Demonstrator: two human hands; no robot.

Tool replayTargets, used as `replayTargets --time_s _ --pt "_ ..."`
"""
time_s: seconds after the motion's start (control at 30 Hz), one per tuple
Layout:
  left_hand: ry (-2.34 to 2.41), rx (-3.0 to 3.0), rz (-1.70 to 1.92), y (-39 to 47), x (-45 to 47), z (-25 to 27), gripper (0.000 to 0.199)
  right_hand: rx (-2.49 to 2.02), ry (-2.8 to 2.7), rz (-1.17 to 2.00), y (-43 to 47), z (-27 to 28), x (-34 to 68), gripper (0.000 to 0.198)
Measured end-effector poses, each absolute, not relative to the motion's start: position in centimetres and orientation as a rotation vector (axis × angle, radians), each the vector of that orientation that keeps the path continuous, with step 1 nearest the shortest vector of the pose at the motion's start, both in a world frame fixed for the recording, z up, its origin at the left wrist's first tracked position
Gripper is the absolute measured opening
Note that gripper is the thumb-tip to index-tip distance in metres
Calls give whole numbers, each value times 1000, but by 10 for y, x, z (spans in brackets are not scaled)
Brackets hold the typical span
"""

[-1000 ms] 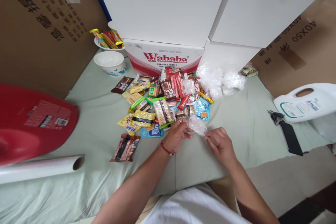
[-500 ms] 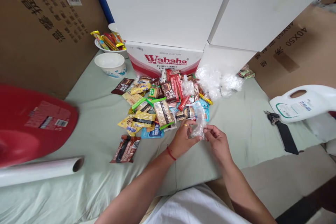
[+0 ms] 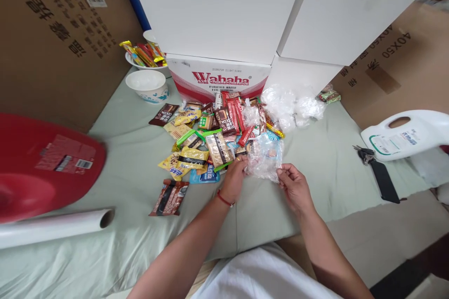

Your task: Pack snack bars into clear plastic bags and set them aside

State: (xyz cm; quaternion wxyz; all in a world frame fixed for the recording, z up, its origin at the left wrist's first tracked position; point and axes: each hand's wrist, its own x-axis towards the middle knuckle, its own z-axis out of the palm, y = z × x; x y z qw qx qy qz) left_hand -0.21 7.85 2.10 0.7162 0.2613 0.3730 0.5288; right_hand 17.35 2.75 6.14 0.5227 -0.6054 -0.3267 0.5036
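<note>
Between my hands a clear plastic bag [image 3: 264,161] is spread out, wrinkled and see-through. My left hand [image 3: 234,180], with a red string at the wrist, pinches its left edge. My right hand [image 3: 293,186] grips the lower right corner between thumb and fingers. Just beyond lies a heap of wrapped snacks: a yellow packet [image 3: 192,158], a biscuit pack with green ends [image 3: 219,149], brown cocoa packets [image 3: 224,121] and red sticks [image 3: 235,114]. A brown snack packet [image 3: 169,197] rests apart at the near left. Part of the heap shows through the bag.
Crumpled clear bags [image 3: 280,103] lie by the white Wahaha carton [image 3: 219,79]. A paper bowl [image 3: 147,86] and a bowl of snack sticks [image 3: 140,60] stand back left. A red container [image 3: 45,168] and white roll [image 3: 56,229] sit left; a white jug [image 3: 403,135], keys and black phone [image 3: 384,182] right.
The clear bag was bunched up between my fingers and is now spread wide. My left hand has moved left, and my right hand slightly right.
</note>
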Motion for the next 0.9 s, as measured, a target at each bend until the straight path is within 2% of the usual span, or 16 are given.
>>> replayTargets --time_s 0.17,0.33,0.7,0.9 --pt "812 523 1024 80 -6 24 63 -1466 -1060 1293 15 60 186 35" --pt "950 722 1096 83 -4 10 48 -1473 -1027 1349 6 50 203 35" --pt "925 706 1153 80 -1 10 41 -1575 -818 1324 5 52 220 46" --pt "939 673 1222 82 1 10 39 -1648 -1221 1402 8 62 236 45"
